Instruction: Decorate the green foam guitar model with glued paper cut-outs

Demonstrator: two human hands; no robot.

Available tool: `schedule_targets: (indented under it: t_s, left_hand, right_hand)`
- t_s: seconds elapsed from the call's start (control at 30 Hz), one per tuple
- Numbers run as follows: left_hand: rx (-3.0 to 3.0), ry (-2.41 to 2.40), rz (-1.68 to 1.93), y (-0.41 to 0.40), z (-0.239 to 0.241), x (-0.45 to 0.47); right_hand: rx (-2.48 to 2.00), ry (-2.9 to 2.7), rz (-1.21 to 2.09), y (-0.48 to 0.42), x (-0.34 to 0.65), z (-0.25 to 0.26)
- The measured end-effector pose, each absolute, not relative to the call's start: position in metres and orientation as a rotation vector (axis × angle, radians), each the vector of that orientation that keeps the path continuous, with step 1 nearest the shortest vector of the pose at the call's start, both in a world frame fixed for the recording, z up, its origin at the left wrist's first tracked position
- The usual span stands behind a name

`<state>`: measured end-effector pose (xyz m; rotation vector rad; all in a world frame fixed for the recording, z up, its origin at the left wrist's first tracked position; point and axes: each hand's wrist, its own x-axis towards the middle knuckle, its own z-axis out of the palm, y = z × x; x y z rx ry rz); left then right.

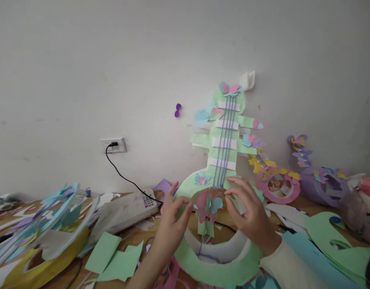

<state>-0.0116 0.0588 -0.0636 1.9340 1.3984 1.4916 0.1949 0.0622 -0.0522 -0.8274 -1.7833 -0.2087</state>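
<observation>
A pale green paper guitar (225,136) leans upright against the white wall, with purple strings, white frets and paper butterflies stuck on it. Its round body has an open ring at the bottom (215,273). My left hand (171,218) and my right hand (248,210) hover on either side of a pink and blue paper flower (209,204) at the sound hole. Fingers of both hands are spread and slightly curled, close to the flower but not clearly gripping it.
Green paper scraps (112,259) lie at the front left beside a stack of paper rings (43,228). A white device (125,210) has a black cord running to a wall socket (114,145). Pink and purple paper wreaths (278,182) sit at the right.
</observation>
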Motion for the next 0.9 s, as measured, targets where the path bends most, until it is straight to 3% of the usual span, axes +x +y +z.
schedule_targets:
  t_s: [0.1,0.43,0.9]
  left_hand:
    - [1.837,1.314,1.474,0.064,-0.063,-0.016]
    - [1.781,1.307,1.468,0.059,-0.056,-0.012]
    - [1.795,1.361,1.515,0.058,-0.056,-0.017]
  right_hand:
    - [-0.766,-1.719,-0.145,0.054,0.183,-0.052]
    - [-1.071,-1.637,0.762,0.054,0.138,-0.069]
    - [-1.104,-1.378,0.771,0.06,0.146,-0.056]
